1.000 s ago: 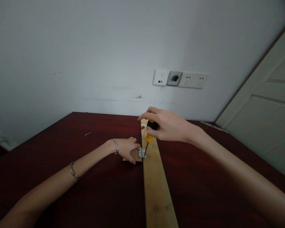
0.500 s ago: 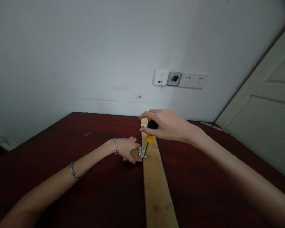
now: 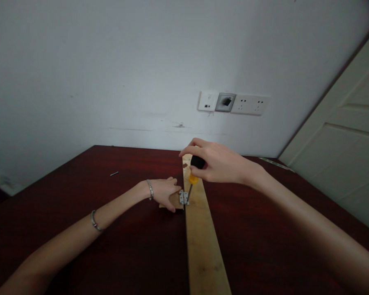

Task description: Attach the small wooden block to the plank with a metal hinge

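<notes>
My right hand (image 3: 217, 161) holds a screwdriver (image 3: 193, 179) with a black and yellow handle between thumb and fingers, the index finger lifted off. Its shaft slants down to a small metal hinge (image 3: 184, 198); the tip meets the hinge's right leaf, where a screw is too small to make out. That leaf lies on a long wooden plank (image 3: 202, 229), the other on a small wooden block (image 3: 176, 200) against the plank's left side. My left hand (image 3: 165, 193) presses down on the block and holds it, thumb and fingers apart across it.
The plank runs along a dark red table (image 3: 135, 246) toward the wall. A thin metal piece (image 3: 114, 173) lies at the left. Wall sockets (image 3: 250, 104) sit above the table's back edge. A flat strip (image 3: 276, 164) lies at the back right, beside a white door (image 3: 350, 135).
My right hand's fingers have shifted around the screwdriver handle, with the index finger raised and the thumb further right. My left hand, the block and the plank have stayed in place.
</notes>
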Demonstrator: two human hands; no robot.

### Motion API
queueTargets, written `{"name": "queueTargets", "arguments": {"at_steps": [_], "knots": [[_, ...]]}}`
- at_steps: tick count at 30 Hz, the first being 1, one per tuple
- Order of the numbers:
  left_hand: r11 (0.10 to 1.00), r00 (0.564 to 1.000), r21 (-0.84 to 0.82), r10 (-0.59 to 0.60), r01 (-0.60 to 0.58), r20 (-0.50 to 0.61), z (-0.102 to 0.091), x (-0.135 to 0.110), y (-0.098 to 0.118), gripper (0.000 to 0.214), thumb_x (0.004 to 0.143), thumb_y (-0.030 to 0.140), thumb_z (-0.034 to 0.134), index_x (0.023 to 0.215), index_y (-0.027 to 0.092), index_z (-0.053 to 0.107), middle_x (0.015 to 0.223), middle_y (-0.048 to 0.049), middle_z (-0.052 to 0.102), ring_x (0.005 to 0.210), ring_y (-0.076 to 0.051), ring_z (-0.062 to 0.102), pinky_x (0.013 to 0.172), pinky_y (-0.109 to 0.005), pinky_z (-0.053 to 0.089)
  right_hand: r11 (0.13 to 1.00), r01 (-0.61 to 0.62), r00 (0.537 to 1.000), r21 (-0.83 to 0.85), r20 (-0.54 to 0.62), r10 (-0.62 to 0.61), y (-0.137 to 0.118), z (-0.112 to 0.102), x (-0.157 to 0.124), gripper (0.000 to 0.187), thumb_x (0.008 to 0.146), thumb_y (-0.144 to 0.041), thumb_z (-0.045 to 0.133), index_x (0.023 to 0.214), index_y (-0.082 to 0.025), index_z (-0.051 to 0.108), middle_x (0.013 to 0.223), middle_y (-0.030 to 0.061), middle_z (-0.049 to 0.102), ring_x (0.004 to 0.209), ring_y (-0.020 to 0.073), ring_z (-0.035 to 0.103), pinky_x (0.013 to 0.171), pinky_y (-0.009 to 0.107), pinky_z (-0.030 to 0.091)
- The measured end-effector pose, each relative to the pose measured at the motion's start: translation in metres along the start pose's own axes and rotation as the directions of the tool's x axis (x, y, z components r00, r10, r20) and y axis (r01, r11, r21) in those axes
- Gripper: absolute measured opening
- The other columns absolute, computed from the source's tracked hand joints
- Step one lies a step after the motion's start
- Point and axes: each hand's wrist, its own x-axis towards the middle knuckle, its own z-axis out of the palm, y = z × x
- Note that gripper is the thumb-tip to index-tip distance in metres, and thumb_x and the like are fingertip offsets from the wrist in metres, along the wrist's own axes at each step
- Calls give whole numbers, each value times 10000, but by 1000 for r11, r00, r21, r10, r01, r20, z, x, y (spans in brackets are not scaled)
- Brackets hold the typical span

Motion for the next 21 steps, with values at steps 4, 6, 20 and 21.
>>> {"name": "queueTargets", "arguments": {"at_steps": [4, 6, 20, 21], "knots": [[1000, 1000, 6, -14, 14, -6, -1, 0, 1, 775, 617, 627, 632, 1222, 160, 504, 1065, -120, 483, 966, -292, 457, 796, -351, 414, 998, -27, 999, -50, -29, 26, -2, 1, -1, 351, 829, -404, 522, 1120, -210, 553, 1003, 67, 566, 652, 114, 485, 565, 251, 292], [1000, 1000, 6, -19, 19, -2, -1, -1, 1, 774, 615, 629, 632, 1221, 165, 504, 1057, -117, 486, 961, -291, 458, 797, -351, 414, 997, -31, 999, -68, -32, 29, -2, 2, -1, 299, 855, -400, 482, 1058, -201, 576, 955, 62, 572, 639, 111, 473, 553, 249, 273], [1000, 1000, 8, 2, -2, 1, -2, -1, 2, 738, 631, 621, 631, 1196, 161, 514, 1036, -113, 480, 955, -279, 459, 800, -344, 416, 998, -42, 997, -55, -62, 38, -2, 4, -3, 347, 804, -357, 543, 1124, -223, 548, 1089, 70, 535, 616, 90, 466, 557, 244, 289], [1000, 1000, 8, -2, 2, 0, -2, -1, 3, 742, 630, 620, 632, 1201, 162, 512, 1036, -112, 479, 954, -279, 459, 806, -347, 413, 997, -50, 997, -58, -65, 46, -2, 4, -3, 339, 812, -387, 540, 1105, -218, 560, 1055, 69, 549, 629, 100, 476, 558, 246, 288]]}}
